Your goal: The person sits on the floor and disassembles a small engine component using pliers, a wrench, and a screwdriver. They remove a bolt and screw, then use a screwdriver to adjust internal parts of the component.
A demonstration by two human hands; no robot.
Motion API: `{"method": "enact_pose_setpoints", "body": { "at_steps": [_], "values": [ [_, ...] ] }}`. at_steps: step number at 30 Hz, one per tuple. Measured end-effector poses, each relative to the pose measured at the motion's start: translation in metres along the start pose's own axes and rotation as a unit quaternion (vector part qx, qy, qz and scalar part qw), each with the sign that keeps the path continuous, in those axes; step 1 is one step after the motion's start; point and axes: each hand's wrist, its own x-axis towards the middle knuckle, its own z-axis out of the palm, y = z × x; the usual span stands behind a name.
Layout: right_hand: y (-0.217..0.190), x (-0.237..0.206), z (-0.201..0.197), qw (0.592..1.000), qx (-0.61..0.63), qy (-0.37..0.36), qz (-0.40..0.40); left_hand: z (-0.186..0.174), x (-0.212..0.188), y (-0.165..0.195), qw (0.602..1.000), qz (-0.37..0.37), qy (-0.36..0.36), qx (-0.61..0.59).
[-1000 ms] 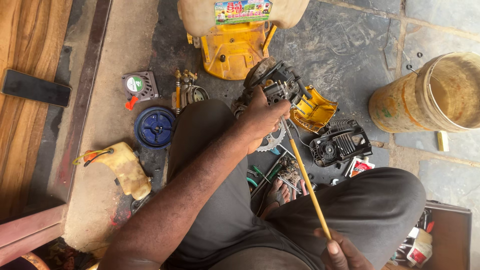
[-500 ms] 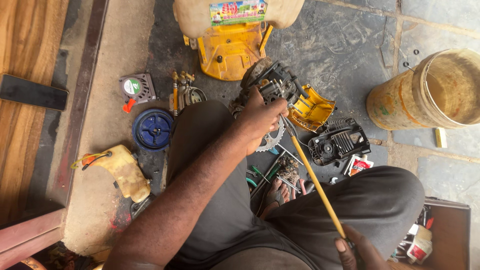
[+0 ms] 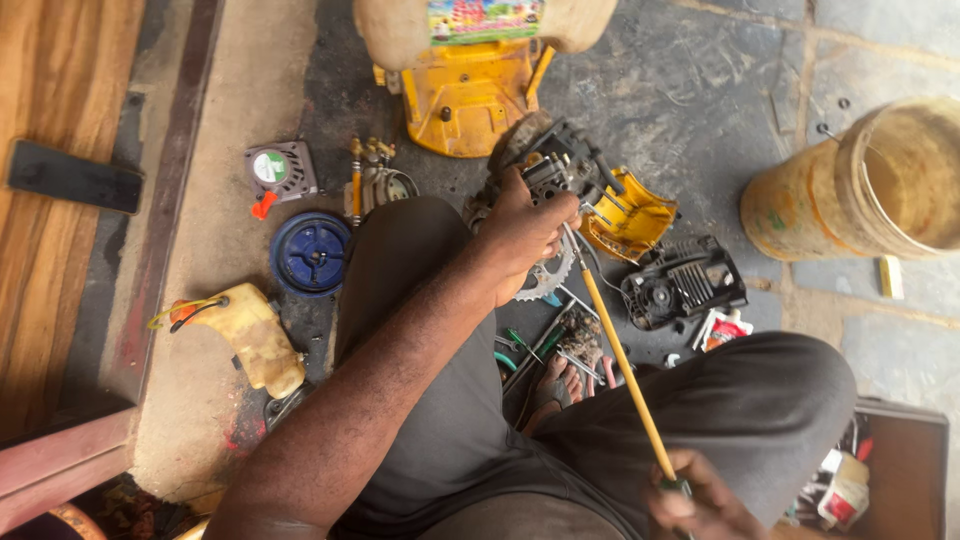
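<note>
On the oily floor between the knees, left hand [image 3: 525,225] fingers clamp the small engine block [image 3: 560,175], right hand [image 3: 695,505] closed on the long yellow-shafted screwdriver [image 3: 620,355], tip at the block; seating and turning looks next, beside the yellow housing [image 3: 632,215].

A colourful rectangular label [image 3: 485,20] tops the cream tank; a dark phone screen [image 3: 73,177] lies left; a small red-white packet [image 3: 726,329] sits right.
</note>
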Motion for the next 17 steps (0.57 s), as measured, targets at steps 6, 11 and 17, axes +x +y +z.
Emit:
{"method": "enact_pose_setpoints", "body": {
  "at_steps": [6,11,17],
  "values": [
    [-0.008,-0.009,0.058,0.754,-0.544,0.297,-0.219,0.003,0.002,0.001,1.0,-0.007,0.003,-0.003],
    [-0.021,-0.007,0.044,0.981,0.109,0.102,0.127,0.005,0.0,-0.004,1.0,-0.009,0.001,0.005],
    [0.011,-0.009,0.011,0.997,0.008,0.036,0.065,0.001,0.004,-0.004,1.0,0.001,-0.018,-0.009]
  ]
}}
